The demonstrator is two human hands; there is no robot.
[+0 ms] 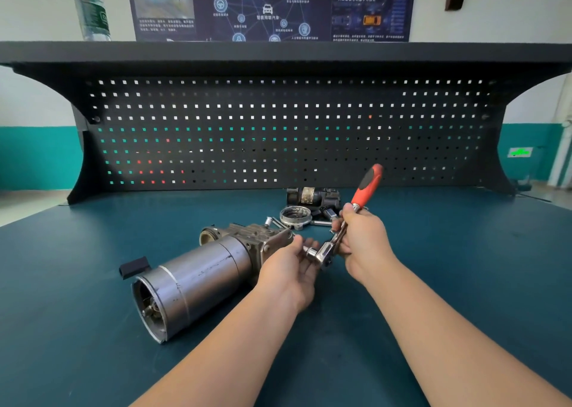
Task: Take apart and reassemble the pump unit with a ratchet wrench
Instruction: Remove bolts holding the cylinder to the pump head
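Two bare forearms reach in from the near edge of the table (93, 329), which has a dark teal top. The left hand (289, 270) is palm up, its fingers curled around the socket (310, 252) on the head of the ratchet wrench (342, 233). The right hand (362, 242) grips the wrench's metal shank just below the orange and black handle, which tilts up and away toward the far right. The pump unit (201, 270) lies on its side near the middle of the table, just left of the hands, its open cylinder end toward the near left and its cast body toward the far side. Behind the hands, near the far edge, rest a round metal cover (295, 217), a loose bolt (272, 221) and a dark motor part (312, 196). A black pegboard (278, 128) rises along the far edge, with a water bottle (91, 7) on the shelf above it.
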